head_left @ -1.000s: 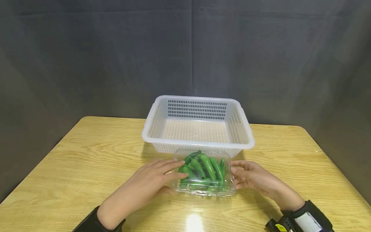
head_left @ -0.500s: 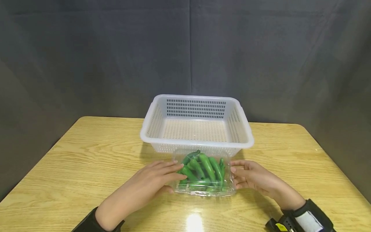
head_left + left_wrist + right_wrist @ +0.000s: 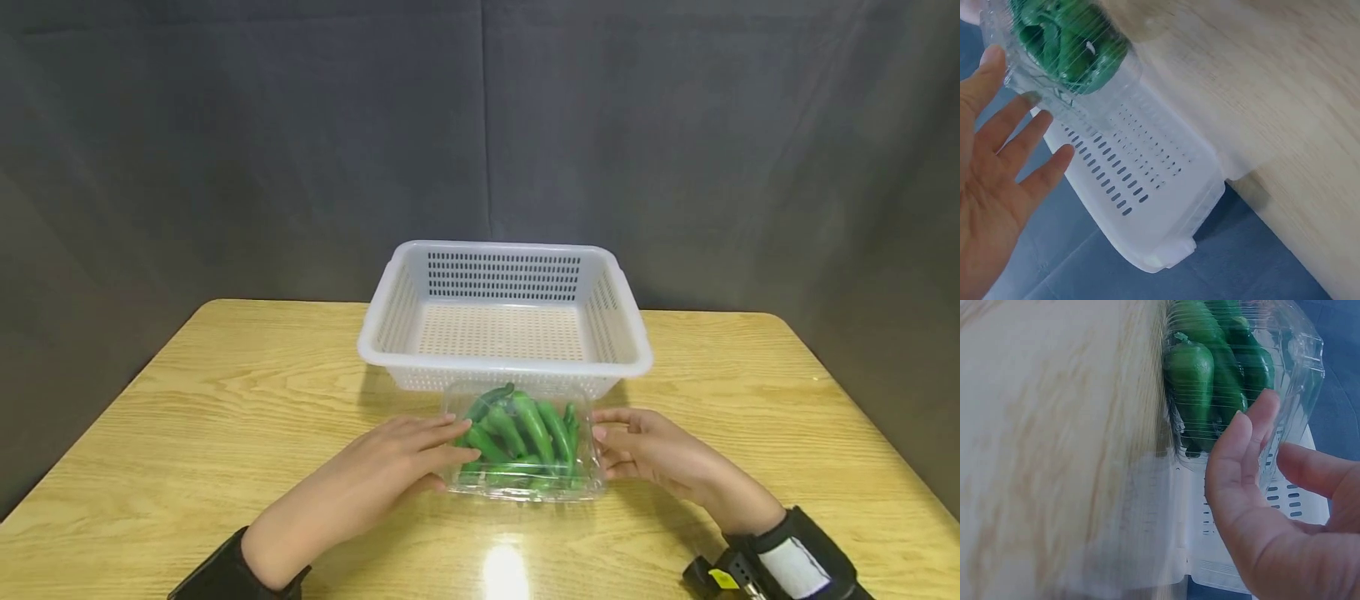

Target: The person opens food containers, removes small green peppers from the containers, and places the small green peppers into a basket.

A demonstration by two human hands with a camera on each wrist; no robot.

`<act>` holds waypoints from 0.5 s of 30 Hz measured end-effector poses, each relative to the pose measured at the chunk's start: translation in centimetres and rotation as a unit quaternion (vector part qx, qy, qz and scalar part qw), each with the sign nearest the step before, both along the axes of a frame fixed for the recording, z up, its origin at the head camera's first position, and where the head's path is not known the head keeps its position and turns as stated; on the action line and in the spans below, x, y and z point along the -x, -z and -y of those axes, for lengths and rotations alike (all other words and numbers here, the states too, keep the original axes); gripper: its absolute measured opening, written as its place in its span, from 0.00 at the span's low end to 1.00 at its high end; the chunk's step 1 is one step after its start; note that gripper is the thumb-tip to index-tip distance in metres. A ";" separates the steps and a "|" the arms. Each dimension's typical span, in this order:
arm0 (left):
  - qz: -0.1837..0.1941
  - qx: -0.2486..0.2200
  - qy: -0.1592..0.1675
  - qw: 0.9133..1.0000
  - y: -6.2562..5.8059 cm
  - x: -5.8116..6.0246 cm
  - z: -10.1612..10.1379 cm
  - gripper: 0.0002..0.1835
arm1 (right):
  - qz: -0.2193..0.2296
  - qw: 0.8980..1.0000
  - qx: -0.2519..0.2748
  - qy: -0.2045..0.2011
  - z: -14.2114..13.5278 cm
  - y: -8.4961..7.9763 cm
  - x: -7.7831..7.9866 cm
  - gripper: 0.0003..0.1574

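Note:
A clear plastic clamshell box (image 3: pixel 525 493) of green peppers (image 3: pixel 534 427) lies on the table before me. My left hand (image 3: pixel 397 457) is at its left side, fingers extended and overlapping the lid's edge. In the left wrist view that hand's fingers (image 3: pixel 1025 137) are spread, tips close to the plastic. At the opposite end is my right hand (image 3: pixel 648 454), its fingers gently bent beside the wall. The right wrist view has the fingers (image 3: pixel 1235 450) along the box's end and the thumb (image 3: pixel 1313 469) near its rim. The box's underside is hidden.
Directly behind the box stands a white slotted plastic basket (image 3: pixel 501 365), with nothing inside. Both rest on a light wooden table (image 3: pixel 225 400). A dark grey curtain (image 3: pixel 300 150) hangs beyond the far edge. Black cuffs (image 3: pixel 795 567) cover the wrists.
The whole head view has shifted slightly. Both hands keep their places at the sides of the pepper box, which stays in front of the basket.

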State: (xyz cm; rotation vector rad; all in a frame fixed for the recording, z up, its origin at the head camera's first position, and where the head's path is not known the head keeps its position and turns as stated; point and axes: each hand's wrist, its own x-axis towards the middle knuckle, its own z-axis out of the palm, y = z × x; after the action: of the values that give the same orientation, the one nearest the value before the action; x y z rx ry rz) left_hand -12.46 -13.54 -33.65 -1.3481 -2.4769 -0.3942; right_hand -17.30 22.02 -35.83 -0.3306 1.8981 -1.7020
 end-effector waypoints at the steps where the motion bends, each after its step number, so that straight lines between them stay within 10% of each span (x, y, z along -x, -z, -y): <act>1: -0.010 0.009 0.003 1.000 0.0 0.0 -0.1 0.23 | 0.000 1.000 0.000 0.002 0.0 0.0 0.0 0.37; 15: -0.146 0.158 0.004 0.977 -0.3 -0.6 -0.9 0.28 | 0.004 1.000 0.007 0.007 -0.4 -0.1 0.1 0.34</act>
State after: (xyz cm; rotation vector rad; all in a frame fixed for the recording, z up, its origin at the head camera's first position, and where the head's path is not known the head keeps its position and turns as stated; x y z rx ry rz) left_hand -11.82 -12.59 -33.38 -1.4125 -2.3532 0.1972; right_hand -17.41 22.38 -35.69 -0.3151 1.8877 -1.7234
